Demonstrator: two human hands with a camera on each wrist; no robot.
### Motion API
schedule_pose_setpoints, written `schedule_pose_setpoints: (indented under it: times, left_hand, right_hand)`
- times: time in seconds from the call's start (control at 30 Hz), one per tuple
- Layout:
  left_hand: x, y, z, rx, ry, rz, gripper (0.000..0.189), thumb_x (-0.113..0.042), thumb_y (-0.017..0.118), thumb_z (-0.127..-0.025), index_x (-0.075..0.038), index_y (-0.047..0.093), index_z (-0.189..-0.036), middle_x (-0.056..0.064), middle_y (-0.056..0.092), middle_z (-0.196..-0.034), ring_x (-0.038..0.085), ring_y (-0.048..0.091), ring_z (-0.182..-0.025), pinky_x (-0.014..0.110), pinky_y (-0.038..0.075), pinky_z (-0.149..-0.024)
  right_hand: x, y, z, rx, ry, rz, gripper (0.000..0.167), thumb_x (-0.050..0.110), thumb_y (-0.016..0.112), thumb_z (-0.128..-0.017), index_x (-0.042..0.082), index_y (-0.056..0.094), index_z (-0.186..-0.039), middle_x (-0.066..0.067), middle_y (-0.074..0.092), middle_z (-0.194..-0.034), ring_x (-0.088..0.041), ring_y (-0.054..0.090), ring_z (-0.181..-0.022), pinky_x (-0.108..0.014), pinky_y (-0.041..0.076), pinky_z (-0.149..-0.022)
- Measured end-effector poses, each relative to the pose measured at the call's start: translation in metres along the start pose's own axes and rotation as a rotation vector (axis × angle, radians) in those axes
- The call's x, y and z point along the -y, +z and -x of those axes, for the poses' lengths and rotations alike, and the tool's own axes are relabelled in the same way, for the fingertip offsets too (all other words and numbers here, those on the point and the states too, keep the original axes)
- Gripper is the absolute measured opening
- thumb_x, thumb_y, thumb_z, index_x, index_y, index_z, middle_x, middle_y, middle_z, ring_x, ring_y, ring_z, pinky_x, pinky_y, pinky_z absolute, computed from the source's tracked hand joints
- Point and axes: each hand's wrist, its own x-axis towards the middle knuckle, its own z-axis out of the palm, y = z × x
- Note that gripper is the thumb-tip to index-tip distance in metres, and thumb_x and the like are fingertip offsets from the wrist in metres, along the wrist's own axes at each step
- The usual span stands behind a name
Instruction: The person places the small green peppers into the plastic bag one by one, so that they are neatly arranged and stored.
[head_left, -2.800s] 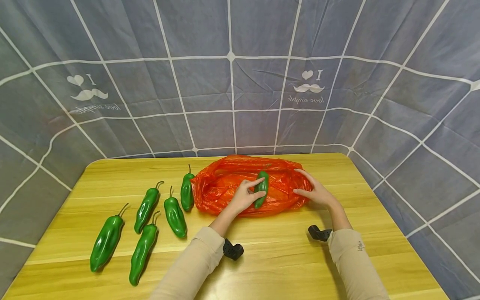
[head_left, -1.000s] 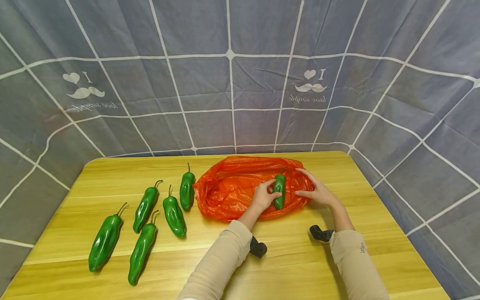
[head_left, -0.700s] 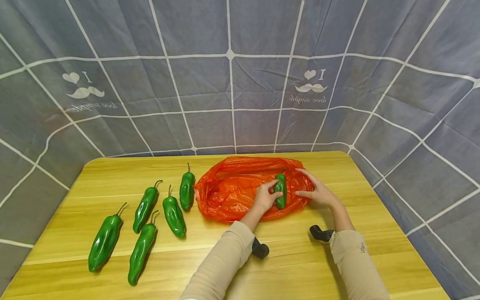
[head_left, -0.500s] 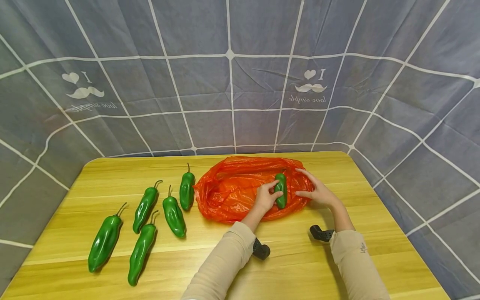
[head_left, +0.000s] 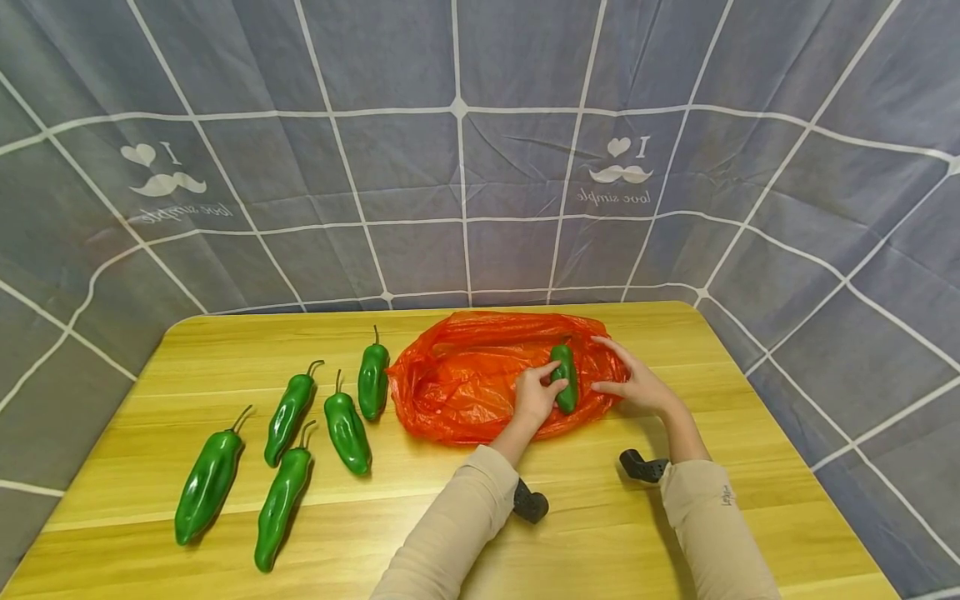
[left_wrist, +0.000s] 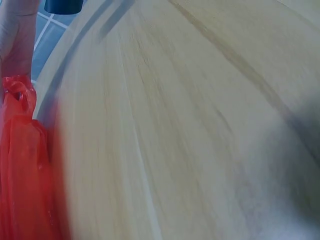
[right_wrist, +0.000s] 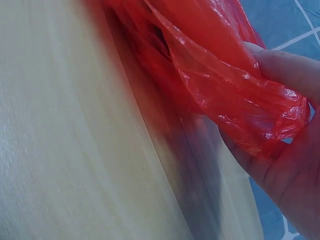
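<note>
A red plastic bag [head_left: 472, 383] lies spread with its mouth facing up at the back of the wooden table. Inside its right part is a green pepper [head_left: 567, 385], slightly tilted, stem toward the back. My left hand [head_left: 534, 396] pinches this pepper from its left side with thumb and index finger; its other fingers are mostly hidden. My right hand [head_left: 637, 382] holds the bag's right end between thumb and fingers. In the right wrist view, the red film [right_wrist: 250, 107] bunches within that hand's grasp. The left wrist view shows only the bag's side [left_wrist: 25, 175] and part of the right hand.
Several green peppers lie on the table left of the bag; the nearest pepper [head_left: 372, 381] touches or nearly touches its left end. Black wrist cameras, one under the left sleeve [head_left: 531, 504], sit low over the wooden tabletop [head_left: 420, 517]. A grey checked curtain [head_left: 420, 167] encloses the back and sides.
The left hand has carried the green pepper rightward inside the bag, toward the right hand. Lately the pepper has tilted, its lower end swinging right. The right hand stays on the bag's end.
</note>
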Motion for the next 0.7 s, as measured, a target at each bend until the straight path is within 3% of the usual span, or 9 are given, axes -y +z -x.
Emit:
schedule_pose_setpoints:
  times: [0.17, 0.37, 0.53, 0.7]
  left_hand:
    - [0.0013, -0.001, -0.0009, 0.081, -0.006, -0.023, 0.043, -0.013, 0.07, -0.081, -0.009, 0.06, -0.123, 0.012, 0.064, -0.08, 0.014, 0.059, -0.056, 0.019, 0.049, -0.049]
    - [0.0011, -0.0043, -0.001, 0.17, -0.031, 0.027, 0.05, -0.009, 0.071, -0.079, -0.01, 0.057, -0.126, 0.014, 0.062, -0.08, 0.016, 0.061, -0.06, 0.022, 0.051, -0.05]
    - [0.0006, -0.005, -0.0006, 0.183, -0.028, 0.043, 0.046, -0.005, 0.068, -0.081, -0.007, 0.057, -0.125, 0.014, 0.061, -0.084, 0.023, 0.063, -0.06, 0.023, 0.051, -0.051]
    - [0.0007, -0.0042, -0.0003, 0.156, -0.012, 0.041, 0.043, -0.002, 0.066, -0.081, -0.005, 0.058, -0.124, 0.015, 0.062, -0.084, 0.022, 0.062, -0.059, 0.022, 0.051, -0.051]
  right_hand:
    - [-0.0023, -0.0001, -0.0003, -0.002, -0.012, 0.009, 0.076, 0.014, 0.07, -0.081, 0.015, 0.027, -0.143, -0.017, 0.018, -0.148, -0.044, 0.033, -0.125, -0.057, 0.032, -0.097]
    - [-0.0021, -0.0002, -0.0003, 0.0, -0.011, 0.014, 0.076, 0.013, 0.07, -0.08, 0.015, 0.028, -0.143, -0.016, 0.018, -0.149, -0.043, 0.032, -0.126, -0.057, 0.031, -0.098]
    - [-0.0021, -0.0003, 0.0001, 0.006, -0.022, 0.003, 0.076, 0.011, 0.07, -0.08, 0.012, 0.027, -0.143, -0.018, 0.018, -0.148, -0.044, 0.034, -0.124, -0.056, 0.033, -0.097]
    - [-0.0024, 0.0001, 0.0, 0.01, -0.024, -0.005, 0.077, 0.01, 0.07, -0.08, 0.012, 0.027, -0.144, -0.019, 0.017, -0.148, -0.045, 0.033, -0.125, -0.056, 0.032, -0.097]
